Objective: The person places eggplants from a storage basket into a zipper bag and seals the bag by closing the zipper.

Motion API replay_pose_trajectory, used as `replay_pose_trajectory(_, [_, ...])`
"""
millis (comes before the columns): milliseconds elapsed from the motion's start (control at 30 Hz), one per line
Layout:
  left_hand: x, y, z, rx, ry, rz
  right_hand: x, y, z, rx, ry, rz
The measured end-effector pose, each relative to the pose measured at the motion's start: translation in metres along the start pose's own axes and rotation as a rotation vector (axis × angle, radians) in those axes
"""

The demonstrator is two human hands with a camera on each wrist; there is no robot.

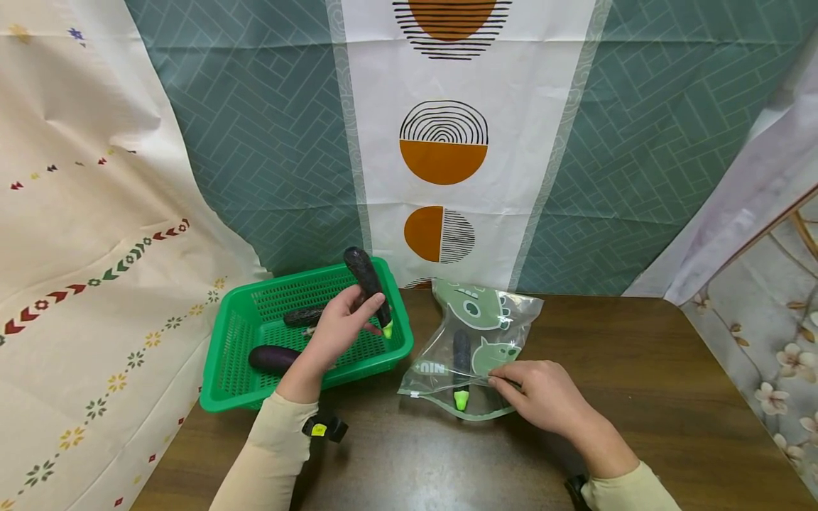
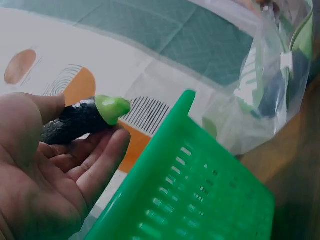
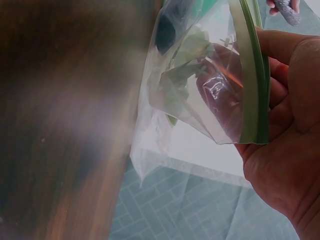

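Note:
My left hand (image 1: 341, 323) grips a long dark vegetable (image 1: 363, 271) with a bright green end, over the right side of a green basket (image 1: 393, 298). In the left wrist view the vegetable's dark skin (image 2: 75, 120) looks rough, and thumb and fingers are round it. With thumb and fingers my right hand (image 1: 543, 394) pinches the green-edged mouth of a clear zip bag (image 1: 422, 355) printed with cartoon animals. Inside the bag lies a similar dark vegetable (image 1: 461, 351), its green end towards the mouth. The right wrist view shows the zip edge (image 3: 255, 100) between thumb and fingers.
A purple eggplant (image 1: 271, 358) and a dark bumpy vegetable (image 1: 302, 316) lie in the basket, partly behind my left arm. Patterned cloth (image 1: 268, 128) hangs behind the wooden table (image 1: 626, 362). A flowered panel (image 1: 773, 369) stands at the right.

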State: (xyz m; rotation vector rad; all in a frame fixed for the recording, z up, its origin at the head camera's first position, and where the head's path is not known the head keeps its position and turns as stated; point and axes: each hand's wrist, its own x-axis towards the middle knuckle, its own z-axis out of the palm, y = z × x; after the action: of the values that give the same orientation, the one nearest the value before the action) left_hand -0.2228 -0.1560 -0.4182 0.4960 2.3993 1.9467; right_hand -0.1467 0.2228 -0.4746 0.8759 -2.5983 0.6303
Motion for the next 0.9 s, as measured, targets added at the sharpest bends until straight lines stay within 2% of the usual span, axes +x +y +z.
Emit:
replay_pose_trajectory(233, [-0.004,0.002,0.008,-0.211,-0.096,0.002,0.001,0.001,0.002,0.0,0.021,-0.017])
replay_pose_trajectory(333, [-0.005,0.004,0.011,-0.285,-0.108,-0.019,0.001,0.001,0.002,0.004,0.032,-0.025])
replay_pose_trajectory(500, [-0.008,0.008,0.015,-0.354,-0.11,-0.056,0.001,0.001,0.002,0.012,0.031,-0.022])
replay_pose_trajectory(700, [-0.013,0.011,0.02,-0.405,-0.135,-0.06,0.0,0.0,0.002,0.01,0.039,-0.025])
replay_pose_trajectory(767, [-0.015,0.013,0.021,-0.462,-0.166,-0.056,0.0,0.0,0.002,0.009,0.041,-0.027])
replay_pose_trajectory(900, [-0.018,0.015,0.026,-0.653,-0.25,-0.074,0.0,-0.001,0.002,0.008,0.042,-0.029])
